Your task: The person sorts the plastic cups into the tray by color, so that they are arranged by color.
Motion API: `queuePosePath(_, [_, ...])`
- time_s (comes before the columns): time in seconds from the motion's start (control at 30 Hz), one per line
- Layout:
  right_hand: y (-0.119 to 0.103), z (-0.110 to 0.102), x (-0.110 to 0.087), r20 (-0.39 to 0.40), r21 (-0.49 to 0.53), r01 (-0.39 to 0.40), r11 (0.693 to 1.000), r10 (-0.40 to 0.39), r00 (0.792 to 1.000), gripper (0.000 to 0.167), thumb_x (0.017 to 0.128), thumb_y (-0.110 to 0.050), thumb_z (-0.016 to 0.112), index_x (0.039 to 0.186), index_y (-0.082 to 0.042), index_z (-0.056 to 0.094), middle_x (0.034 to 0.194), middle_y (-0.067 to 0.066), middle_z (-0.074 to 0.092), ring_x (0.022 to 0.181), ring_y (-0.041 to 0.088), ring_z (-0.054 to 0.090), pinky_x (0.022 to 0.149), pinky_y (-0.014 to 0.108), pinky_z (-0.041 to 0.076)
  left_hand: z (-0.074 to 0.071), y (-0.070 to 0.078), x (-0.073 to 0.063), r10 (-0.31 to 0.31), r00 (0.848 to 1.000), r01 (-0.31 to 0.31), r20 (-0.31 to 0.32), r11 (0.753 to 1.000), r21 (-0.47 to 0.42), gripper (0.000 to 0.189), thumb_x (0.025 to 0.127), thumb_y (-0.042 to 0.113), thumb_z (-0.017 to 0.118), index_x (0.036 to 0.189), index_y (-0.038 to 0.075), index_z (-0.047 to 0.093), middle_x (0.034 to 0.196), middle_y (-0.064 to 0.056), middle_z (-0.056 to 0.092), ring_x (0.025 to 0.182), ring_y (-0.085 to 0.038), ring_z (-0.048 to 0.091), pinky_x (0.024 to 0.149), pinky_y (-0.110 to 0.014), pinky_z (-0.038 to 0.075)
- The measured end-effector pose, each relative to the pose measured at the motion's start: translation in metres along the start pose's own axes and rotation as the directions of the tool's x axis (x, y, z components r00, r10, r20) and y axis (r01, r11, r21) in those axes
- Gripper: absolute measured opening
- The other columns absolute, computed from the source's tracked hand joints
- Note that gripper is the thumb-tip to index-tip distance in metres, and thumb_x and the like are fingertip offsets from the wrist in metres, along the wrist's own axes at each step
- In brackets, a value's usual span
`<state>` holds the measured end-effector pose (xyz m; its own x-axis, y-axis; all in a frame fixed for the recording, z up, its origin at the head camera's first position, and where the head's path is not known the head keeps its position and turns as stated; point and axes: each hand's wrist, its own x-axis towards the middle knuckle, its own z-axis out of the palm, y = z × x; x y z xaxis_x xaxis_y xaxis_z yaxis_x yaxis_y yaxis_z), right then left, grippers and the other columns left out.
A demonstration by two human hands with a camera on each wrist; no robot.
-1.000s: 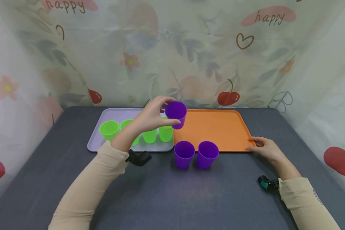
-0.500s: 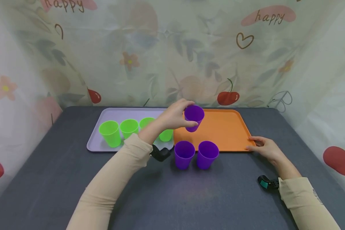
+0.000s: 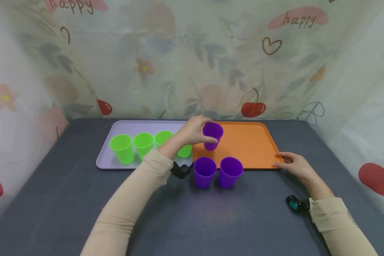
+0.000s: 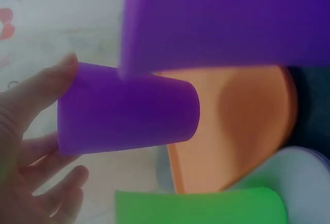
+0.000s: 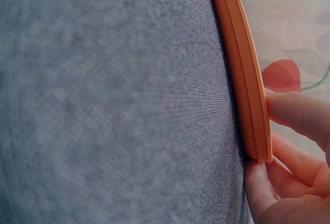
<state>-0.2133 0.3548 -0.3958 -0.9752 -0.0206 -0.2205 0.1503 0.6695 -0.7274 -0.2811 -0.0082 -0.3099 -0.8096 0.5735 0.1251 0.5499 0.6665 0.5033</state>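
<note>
In the head view my left hand [image 3: 194,133] holds a purple cup [image 3: 213,131] upright over the left part of the orange tray [image 3: 248,144]. The left wrist view shows thumb and fingers round the rim of this cup [image 4: 129,110], its base toward the tray and a shadow on the tray beyond it. My right hand [image 3: 297,167] grips the tray's near right corner; in the right wrist view thumb and fingers press against the tray's edge [image 5: 247,79]. Two more purple cups, a left one [image 3: 204,174] and a right one [image 3: 230,174], stand in front of the trays.
A lavender tray [image 3: 134,126] adjoins the orange one on the left. Several green cups, the leftmost cup [image 3: 123,153] among them, stand in a row on it, partly hidden by my left arm. Dark cloth [image 3: 211,220] covers the table; a printed curtain [image 3: 185,71] hangs behind.
My left hand has carried the purple cup rightward from above the lavender tray to over the orange tray, then slightly lower and back left. The right hand has stayed at the tray corner.
</note>
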Motion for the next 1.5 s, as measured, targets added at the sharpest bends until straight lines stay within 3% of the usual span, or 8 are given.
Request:
queuePosePath(0.2, [0.001,0.000,0.001,0.000,0.003,-0.004,1.000,0.004,1.000,0.072,0.086,-0.033,0.066,0.140,0.005,0.036,0.146,0.031,0.029,0.135,0.045,0.029,0.107,0.056,0.029,0.004,-0.007,0.000,-0.018,1.000,0.017,0.017,1.000,0.009,0.065,0.075,0.039,0.076,0.128,0.007,0.055,0.123,-0.009,0.059,0.118,-0.026,0.050,0.098,-0.037,0.044])
queuePosePath(0.43, [0.002,0.000,0.001,0.008,0.013,-0.006,1.000,0.005,1.000,0.074,0.086,-0.034,0.066,0.141,0.005,0.035,0.147,0.031,0.029,0.135,0.045,0.028,0.107,0.056,0.029,0.011,-0.008,0.000,-0.004,0.999,0.000,0.039,0.994,0.113,0.067,0.075,0.044,0.074,0.129,0.009,0.056,0.130,-0.008,0.058,0.121,-0.027,0.050,0.100,-0.041,0.041])
queuePosePath(0.8, [0.001,0.000,0.001,0.004,0.015,-0.008,1.000,0.008,1.000,0.073,0.086,-0.032,0.066,0.140,0.005,0.035,0.147,0.031,0.029,0.136,0.045,0.028,0.107,0.056,0.029,0.016,-0.010,0.002,0.005,0.999,-0.015,0.052,0.983,0.183,0.065,0.077,0.046,0.072,0.129,0.009,0.056,0.129,-0.009,0.059,0.121,-0.026,0.051,0.098,-0.042,0.043])
queuePosePath(1.13, [0.002,0.000,0.002,0.003,0.020,-0.012,1.000,0.012,1.000,0.074,0.086,-0.033,0.066,0.141,0.005,0.034,0.147,0.031,0.028,0.136,0.045,0.027,0.107,0.056,0.028,0.017,-0.013,0.004,-0.018,0.999,0.008,0.047,0.981,0.196,0.066,0.078,0.048,0.070,0.129,0.009,0.056,0.122,-0.007,0.064,0.115,-0.025,0.057,0.095,-0.037,0.045])
queuePosePath(1.33, [0.002,0.000,0.003,0.001,0.012,-0.014,1.000,0.014,1.000,0.075,0.086,-0.034,0.067,0.141,0.005,0.034,0.147,0.031,0.028,0.136,0.045,0.027,0.107,0.056,0.028,0.017,-0.012,0.004,-0.044,0.998,0.035,0.049,0.983,0.178,0.071,0.077,0.049,0.070,0.132,0.007,0.053,0.129,-0.007,0.060,0.122,-0.024,0.053,0.102,-0.037,0.042])
queuePosePath(1.5, [0.002,0.000,0.003,0.001,0.005,-0.016,1.000,0.016,1.000,0.075,0.086,-0.034,0.066,0.141,0.005,0.034,0.147,0.031,0.028,0.136,0.045,0.027,0.107,0.057,0.028,0.013,-0.010,0.001,-0.055,0.997,0.050,0.050,0.992,0.112,0.075,0.078,0.049,0.070,0.136,0.006,0.048,0.138,-0.008,0.053,0.131,-0.025,0.045,0.109,-0.038,0.036])
